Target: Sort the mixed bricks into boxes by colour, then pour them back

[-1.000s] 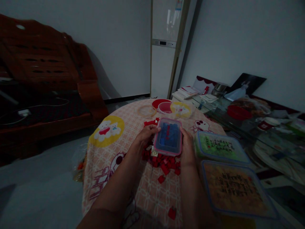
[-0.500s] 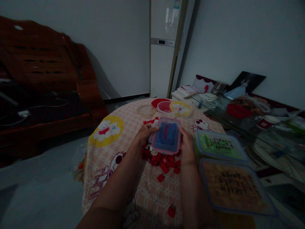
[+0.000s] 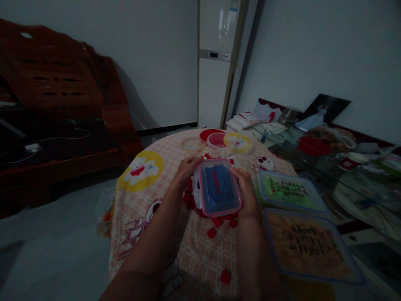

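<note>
A clear lidded food container (image 3: pixel 221 188) with a pink rim holds something blue, and red lettering shows on its lid. It is raised over a pile of small red pieces (image 3: pixel 189 198) on the tablecloth. My right hand (image 3: pixel 247 188) grips its right side, thumb along the rim. At its upper left corner is my left hand (image 3: pixel 188 169), fingers closed against the edge, their tips partly hidden. A clear side flap (image 3: pixel 197 190) stands out along the container's left side. The container covers much of the pile.
Two large blue-rimmed containers, one green inside (image 3: pixel 291 191) and one brownish (image 3: pixel 310 246), lie at the right. A pink bowl (image 3: pixel 216 140) and a clear ring-shaped lid (image 3: pixel 192 144) sit at the back. A cluttered glass table (image 3: pixel 282 140) adjoins on the right.
The container has come nearer and turned slightly, showing its left flap. My left hand has shifted up to the container's upper left corner; my right hand keeps its hold.
</note>
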### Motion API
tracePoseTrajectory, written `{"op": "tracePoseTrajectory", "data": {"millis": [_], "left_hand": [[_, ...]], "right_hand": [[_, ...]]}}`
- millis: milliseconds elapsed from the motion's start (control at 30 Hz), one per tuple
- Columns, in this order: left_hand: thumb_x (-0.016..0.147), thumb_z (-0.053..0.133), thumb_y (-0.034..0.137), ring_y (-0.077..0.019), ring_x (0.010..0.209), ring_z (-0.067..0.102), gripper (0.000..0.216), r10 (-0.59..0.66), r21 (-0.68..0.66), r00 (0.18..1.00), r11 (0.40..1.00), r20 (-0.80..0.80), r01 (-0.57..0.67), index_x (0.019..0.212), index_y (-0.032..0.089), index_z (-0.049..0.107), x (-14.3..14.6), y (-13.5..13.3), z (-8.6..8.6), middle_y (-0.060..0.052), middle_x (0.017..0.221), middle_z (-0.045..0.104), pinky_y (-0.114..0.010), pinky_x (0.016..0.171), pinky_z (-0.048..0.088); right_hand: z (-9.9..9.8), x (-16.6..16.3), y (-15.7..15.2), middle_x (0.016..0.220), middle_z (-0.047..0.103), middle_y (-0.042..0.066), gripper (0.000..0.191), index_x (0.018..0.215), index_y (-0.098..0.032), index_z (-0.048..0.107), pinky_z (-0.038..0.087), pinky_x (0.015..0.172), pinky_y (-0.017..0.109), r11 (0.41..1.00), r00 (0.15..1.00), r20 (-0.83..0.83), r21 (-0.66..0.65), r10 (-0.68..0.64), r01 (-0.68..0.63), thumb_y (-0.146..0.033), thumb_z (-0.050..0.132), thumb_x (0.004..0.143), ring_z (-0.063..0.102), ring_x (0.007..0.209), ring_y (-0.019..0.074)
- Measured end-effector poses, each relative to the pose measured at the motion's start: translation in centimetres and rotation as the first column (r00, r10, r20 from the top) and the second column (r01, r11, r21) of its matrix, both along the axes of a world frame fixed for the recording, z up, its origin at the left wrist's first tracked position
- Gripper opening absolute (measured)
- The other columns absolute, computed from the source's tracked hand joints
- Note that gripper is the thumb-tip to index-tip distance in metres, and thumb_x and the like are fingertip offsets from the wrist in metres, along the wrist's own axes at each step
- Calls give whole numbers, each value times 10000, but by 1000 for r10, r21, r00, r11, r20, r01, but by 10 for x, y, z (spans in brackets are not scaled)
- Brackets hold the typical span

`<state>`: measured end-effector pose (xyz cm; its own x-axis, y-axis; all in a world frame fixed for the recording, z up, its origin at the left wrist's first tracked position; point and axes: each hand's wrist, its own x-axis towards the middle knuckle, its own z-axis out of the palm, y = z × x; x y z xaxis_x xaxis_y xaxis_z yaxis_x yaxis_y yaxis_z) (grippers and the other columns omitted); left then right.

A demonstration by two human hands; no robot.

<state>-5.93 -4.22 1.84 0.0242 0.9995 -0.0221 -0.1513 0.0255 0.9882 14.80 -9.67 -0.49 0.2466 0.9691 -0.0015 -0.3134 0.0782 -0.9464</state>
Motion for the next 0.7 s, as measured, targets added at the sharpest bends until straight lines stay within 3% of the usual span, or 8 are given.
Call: {"op": "tracePoseTrajectory", "data": {"millis": [100,233,367,700], "left_hand": [[651,766,663,-126,511,533,532,-112,-4,987,994,-117,112,657,139,675,-8,-4,6,-10,571,617,-223,484,371],[644,816,512,-84,444,435,415,-176,31,966,982,-191,185,547,155,627,-12,-8,12,19,491,543,-204,433,282],[611,834,408,-81,439,440,320,-171,-13,975,985,-140,171,558,155,646,-10,-6,12,18,503,565,-203,425,294],[542,858,327,-107,435,510,269,-100,-157,993,982,59,108,593,153,659,1,-1,4,5,510,614,-233,458,409]], "right_hand": [[4,-1,-3,549,569,-72,300,633,-224,618,383,475,235,995,994,41,-3,99,-98,-451,808,683,464,491,106],[4,-2,-1,528,545,-86,293,618,-233,604,359,480,240,996,993,79,-8,90,-90,-432,811,678,437,476,100],[4,-3,0,519,540,-89,298,611,-236,596,349,485,257,995,994,60,-23,96,-95,-424,819,672,439,464,104],[6,1,1,521,522,-89,321,592,-236,590,346,488,256,998,988,140,15,62,-64,-450,815,672,426,477,99]]}}
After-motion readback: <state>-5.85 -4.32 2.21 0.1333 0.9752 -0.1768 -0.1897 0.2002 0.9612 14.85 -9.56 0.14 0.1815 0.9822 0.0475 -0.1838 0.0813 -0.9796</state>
